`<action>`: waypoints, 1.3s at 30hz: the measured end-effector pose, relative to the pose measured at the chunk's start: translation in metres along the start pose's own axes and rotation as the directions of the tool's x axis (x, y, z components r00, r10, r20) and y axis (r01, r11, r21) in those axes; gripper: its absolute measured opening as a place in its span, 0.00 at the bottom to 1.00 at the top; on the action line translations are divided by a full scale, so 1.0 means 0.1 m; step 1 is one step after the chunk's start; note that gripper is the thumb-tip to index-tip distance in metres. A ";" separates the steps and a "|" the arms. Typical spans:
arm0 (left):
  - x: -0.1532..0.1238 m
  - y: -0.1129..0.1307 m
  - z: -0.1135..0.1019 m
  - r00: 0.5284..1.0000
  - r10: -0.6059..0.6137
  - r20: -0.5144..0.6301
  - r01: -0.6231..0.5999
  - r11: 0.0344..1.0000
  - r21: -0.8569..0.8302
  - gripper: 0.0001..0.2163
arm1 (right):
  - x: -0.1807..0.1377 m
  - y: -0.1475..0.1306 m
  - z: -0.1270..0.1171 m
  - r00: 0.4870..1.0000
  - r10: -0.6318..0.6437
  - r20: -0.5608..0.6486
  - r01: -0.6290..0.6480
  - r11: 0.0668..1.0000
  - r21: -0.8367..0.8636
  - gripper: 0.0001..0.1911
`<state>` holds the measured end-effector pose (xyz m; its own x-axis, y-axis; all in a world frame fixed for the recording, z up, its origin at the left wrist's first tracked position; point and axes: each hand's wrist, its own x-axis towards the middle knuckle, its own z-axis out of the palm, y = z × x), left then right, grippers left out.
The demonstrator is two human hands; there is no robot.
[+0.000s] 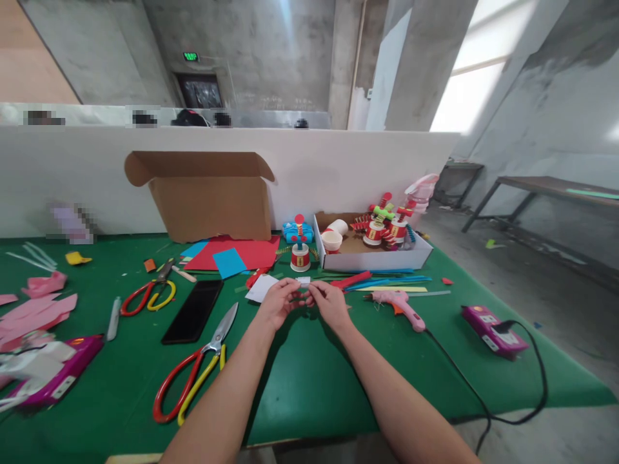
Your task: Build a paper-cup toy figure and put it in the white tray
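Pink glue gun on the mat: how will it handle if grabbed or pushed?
Probably rigid and easy to grip: moulded plastic glue gun. Lying on its side with handle out, unlikely to roll. Its black cord runs to the pink power strip, so it'll likely tug back.

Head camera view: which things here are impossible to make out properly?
- White scrap, pinched between the left hand and right hand: too small and partly covered by fingers, so its shape is unclear.
- Patch on the white partition: pixelated blur.
- Pink packet at far left: cut off by the picture's edge.
- Black cable: runs off the bottom edge, its end unseen.
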<state>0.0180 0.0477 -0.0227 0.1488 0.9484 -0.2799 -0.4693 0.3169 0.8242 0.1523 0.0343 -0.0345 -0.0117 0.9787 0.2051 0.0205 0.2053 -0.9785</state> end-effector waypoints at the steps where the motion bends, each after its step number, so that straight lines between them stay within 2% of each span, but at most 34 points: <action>1: -0.01 0.01 0.00 1.000 0.004 -0.007 -0.004 1.000 -0.004 0.09 | 0.00 0.00 0.01 1.000 -0.001 0.010 0.001 1.000 0.000 0.13; 7: -0.02 0.03 0.03 0.998 -0.018 -0.060 0.015 0.998 -0.053 0.08 | -0.01 0.03 0.03 0.993 0.094 0.068 -0.097 0.994 0.053 0.14; 11: 0.00 -0.01 0.00 0.999 -0.004 -0.034 0.004 1.000 -0.016 0.10 | 0.00 0.04 0.01 0.995 0.082 0.051 -0.087 0.992 0.095 0.14; 18: 0.01 -0.04 0.01 0.998 0.039 -0.040 -0.037 0.998 0.044 0.16 | 0.00 0.03 0.03 0.986 0.155 0.064 -0.166 0.951 0.262 0.15; 23: -0.05 0.01 0.05 0.993 0.120 0.021 -0.121 0.991 0.061 0.19 | -0.02 -0.09 0.00 0.997 0.076 0.003 -0.074 0.956 0.283 0.13; 27: -0.07 0.03 0.06 0.962 0.272 -0.024 -0.270 0.960 0.074 0.17 | -0.06 -0.26 -0.07 0.998 -0.036 -0.045 0.048 0.952 0.303 0.12; 30: -0.08 0.01 0.11 0.928 0.373 -0.002 -0.359 0.894 0.269 0.16 | -0.07 -0.32 -0.12 0.992 -0.073 -0.102 0.104 0.933 0.345 0.12; 33: -0.13 -0.05 0.21 0.924 0.371 0.090 -0.370 0.816 0.444 0.16 | -0.04 -0.30 -0.13 0.988 -0.072 -0.137 0.120 0.915 0.384 0.13; 39: -0.19 -0.11 0.32 0.911 0.393 0.127 -0.413 0.880 0.237 0.23 | 0.01 -0.16 -0.09 0.989 0.094 -0.117 -0.037 0.908 0.417 0.17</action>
<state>0.0481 0.0267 -0.0112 0.0616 0.9894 0.1315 -0.2681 -0.1105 0.9570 0.1609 0.0321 -0.0179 0.1073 0.9877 0.1136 -0.3983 0.1474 -0.9054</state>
